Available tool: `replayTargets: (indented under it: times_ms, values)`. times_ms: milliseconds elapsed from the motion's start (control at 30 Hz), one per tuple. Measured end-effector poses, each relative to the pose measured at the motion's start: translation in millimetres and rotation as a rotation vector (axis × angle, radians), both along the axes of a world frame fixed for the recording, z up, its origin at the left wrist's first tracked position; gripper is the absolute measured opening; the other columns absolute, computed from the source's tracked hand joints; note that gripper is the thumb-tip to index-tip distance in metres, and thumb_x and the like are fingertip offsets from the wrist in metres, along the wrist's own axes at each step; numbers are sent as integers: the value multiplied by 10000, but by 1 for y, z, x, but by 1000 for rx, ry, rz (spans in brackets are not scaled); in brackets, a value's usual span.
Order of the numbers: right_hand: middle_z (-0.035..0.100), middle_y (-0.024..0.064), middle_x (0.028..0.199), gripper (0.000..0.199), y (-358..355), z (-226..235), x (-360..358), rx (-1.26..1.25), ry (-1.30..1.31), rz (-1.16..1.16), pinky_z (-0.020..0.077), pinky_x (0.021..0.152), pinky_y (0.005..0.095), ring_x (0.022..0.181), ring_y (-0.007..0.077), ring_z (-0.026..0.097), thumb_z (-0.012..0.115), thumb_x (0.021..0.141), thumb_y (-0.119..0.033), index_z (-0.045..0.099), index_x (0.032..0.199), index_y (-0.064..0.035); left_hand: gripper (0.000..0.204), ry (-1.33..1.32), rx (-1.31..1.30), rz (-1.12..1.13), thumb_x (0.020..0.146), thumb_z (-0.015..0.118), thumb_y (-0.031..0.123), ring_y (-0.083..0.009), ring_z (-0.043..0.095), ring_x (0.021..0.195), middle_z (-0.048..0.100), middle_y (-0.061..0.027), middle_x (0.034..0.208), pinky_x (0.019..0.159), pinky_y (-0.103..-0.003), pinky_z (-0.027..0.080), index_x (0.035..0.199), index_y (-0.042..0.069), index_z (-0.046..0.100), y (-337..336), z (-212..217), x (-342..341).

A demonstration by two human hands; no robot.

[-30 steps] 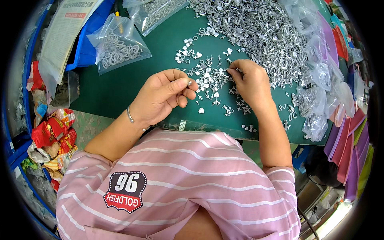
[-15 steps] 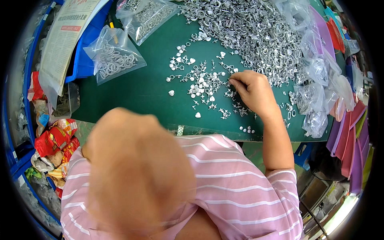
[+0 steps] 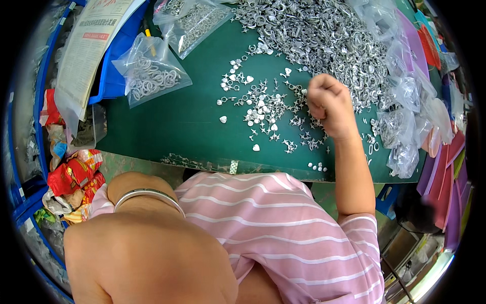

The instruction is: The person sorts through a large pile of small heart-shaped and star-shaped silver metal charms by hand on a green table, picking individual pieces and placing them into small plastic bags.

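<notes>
My right hand [image 3: 330,105] hovers over the right side of a scatter of small silver metal charms [image 3: 266,106]. Its fingers are curled in and slightly blurred, and whatever they may hold is hidden. Stars, hearts and round pieces make up the scatter, which lies on a green table [image 3: 167,121]. Close to the camera, my left hand [image 3: 152,253] is raised over my body, a silver bangle [image 3: 151,194] on its wrist. Only the back of that hand shows; its fingers are out of sight.
A large heap of silver charms [image 3: 319,40] covers the far right of the table. Clear bags of rings [image 3: 152,76] lie at the left, beside a blue bin [image 3: 109,76] with a newspaper [image 3: 83,55]. Plastic bags [image 3: 405,121] line the right edge.
My right hand has lifted from among the charms and moved slightly right and away, its fingers curling in. My left hand has come lower in view, now showing the bangle.
</notes>
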State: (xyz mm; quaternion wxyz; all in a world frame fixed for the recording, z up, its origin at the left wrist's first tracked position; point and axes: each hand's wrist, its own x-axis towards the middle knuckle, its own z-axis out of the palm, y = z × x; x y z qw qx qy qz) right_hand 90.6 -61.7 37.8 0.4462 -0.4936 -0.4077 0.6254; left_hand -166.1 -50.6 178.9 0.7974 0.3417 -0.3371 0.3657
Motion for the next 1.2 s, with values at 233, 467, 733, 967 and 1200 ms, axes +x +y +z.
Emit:
replayTargets:
  times_ms: [233,467,733,967,1200]
  values:
    - [676,129,788,98,4,-2,-33,472,-957,95,517,646,357,706,284,658,685,820,-137,721,865,-57,47,196,118,-107,776,722,16,-82,376,448,408,20,607,370,-244,209,819,10,740,12,14,5]
    - [638,81,745,72,3,-7,-31,566,-1175,54,522,613,391,686,293,640,678,812,-146,715,857,-105,61,676,591,734,771,718,81,-138,462,498,505,-27,617,431,-280,318,797,25,721,13,-32,-11]
    - [658,92,777,112,3,-6,-39,569,-1180,168,530,615,407,704,305,654,656,806,-121,727,892,-106,111,1448,993,1277,794,705,113,-263,620,657,618,-92,726,590,-364,499,895,68,720,38,-161,20]
    - [663,97,784,89,10,-4,-36,572,-1145,195,527,623,412,717,308,654,647,805,-106,707,869,-94,77,1522,1063,1333,793,706,137,-291,626,690,620,-83,744,623,-382,516,844,80,700,38,-161,24]
    - [665,104,791,77,4,-7,-32,549,-1137,91,528,649,401,722,311,650,667,813,-115,706,870,-80,71,1443,946,1345,819,678,133,-294,624,685,634,-100,764,619,-379,507,828,63,686,42,-164,28]
